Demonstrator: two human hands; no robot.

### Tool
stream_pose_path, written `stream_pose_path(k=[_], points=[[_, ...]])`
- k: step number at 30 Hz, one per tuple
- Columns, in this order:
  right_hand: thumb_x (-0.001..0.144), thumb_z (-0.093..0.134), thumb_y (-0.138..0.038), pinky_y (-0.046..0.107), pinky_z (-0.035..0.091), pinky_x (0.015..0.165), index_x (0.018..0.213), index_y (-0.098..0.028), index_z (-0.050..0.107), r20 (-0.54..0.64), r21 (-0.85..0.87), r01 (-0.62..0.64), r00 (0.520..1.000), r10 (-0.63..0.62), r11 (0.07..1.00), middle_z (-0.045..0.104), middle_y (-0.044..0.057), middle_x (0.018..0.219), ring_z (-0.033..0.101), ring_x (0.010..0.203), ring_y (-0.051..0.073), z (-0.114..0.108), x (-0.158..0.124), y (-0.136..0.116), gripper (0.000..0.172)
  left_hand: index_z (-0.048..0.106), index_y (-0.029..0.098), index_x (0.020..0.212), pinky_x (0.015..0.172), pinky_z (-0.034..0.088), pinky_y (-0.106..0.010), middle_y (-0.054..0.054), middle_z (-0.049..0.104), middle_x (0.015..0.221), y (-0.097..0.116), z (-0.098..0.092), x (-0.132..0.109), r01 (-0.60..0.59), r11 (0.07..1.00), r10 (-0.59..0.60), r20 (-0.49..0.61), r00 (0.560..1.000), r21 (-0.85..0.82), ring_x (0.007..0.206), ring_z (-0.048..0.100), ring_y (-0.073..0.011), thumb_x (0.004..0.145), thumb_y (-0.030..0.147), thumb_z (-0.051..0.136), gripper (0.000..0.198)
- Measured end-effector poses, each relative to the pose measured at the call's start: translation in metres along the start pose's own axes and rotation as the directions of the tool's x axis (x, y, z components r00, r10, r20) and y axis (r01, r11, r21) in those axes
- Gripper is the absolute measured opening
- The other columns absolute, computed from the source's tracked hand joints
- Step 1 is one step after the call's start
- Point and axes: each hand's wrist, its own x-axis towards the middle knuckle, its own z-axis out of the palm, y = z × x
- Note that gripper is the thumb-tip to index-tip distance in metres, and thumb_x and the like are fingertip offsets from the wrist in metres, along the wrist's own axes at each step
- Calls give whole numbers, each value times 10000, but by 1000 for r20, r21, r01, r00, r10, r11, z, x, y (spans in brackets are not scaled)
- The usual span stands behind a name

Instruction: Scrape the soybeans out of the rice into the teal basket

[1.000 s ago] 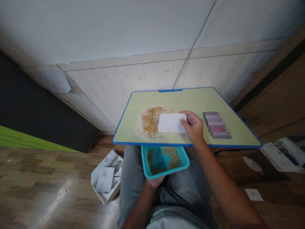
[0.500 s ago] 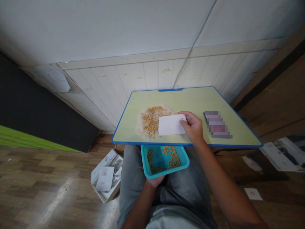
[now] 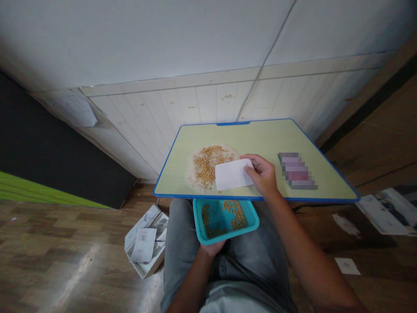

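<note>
A white card [image 3: 231,174] is over the near right part of a pile on the table [image 3: 260,134], pinched at its right end between the thumb and fingers of the right hand [image 3: 262,174]. The card hides part of the pile, round tan beans [image 3: 205,167] lying among fine pale grains [image 3: 194,180]. Just nearer, past the table's blue near edge, a basin [image 3: 196,219] sits over the lap; that edge overlaps its far side. The left hand [image 3: 213,248] is under the basin's near side, its fingers hidden, so I cannot tell whether they are clenched. To the right of the right hand lies a flat device [image 3: 298,171], its face blurred out. On the floor at the left, a white box [image 3: 143,267] holds papers; at the right lies a square of paper [image 3: 347,265]. A cable [image 3: 270,52] runs down the far wall [image 3: 163,39].

The card is plain, with rounded corners and a small dark spot near the thumb. The basin is turquoise, with beans gathered mostly along its left and right sides.
</note>
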Motion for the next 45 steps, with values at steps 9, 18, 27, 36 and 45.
stream_pose_path(k=[9,18,27,36,45], points=[[873,813,-340,330,613,717,1147,-230,875,32,32,1,999,-2,999,901,79,1014,820,855,243,0,-1,-2,302,789,390,1590,1523,65,-675,71,472,1917,0,8,2,-23,1000,23,-6,1000,8,1897,161,-310,1183,645,214,749],[921,874,-453,339,636,752,1180,-226,867,103,30,-2,995,-1,1000,889,88,1039,822,884,246,0,-1,0,345,819,403,1546,1518,66,-684,45,559,1871,-1,3,1,-34,999,34,-2,999,27,1886,215,-302,1177,644,212,750],[954,900,-482,336,666,790,1206,-235,881,167,67,-6,986,-5,998,892,81,1031,845,915,240,1,-2,-2,353,881,368,1452,1520,128,-691,20,631,1827,-2,1,0,-48,999,49,-56,997,26,1874,273,-322,1169,627,290,704],[962,914,-640,333,696,827,1221,-239,899,222,58,-4,975,-9,998,924,117,1143,884,1011,257,2,-2,-2,477,861,371,1487,1532,49,-643,53,625,1825,-2,1,1,-28,1000,28,9,1000,3,1874,273,-308,1188,632,251,727],[948,940,-603,336,712,837,1220,-254,902,223,84,-21,975,2,996,923,103,1146,878,1004,243,5,-1,-4,444,888,388,1436,1525,71,-656,58,594,1853,-2,-33,3,-22,1000,22,-32,999,3,1892,195,-314,1163,644,260,731]])
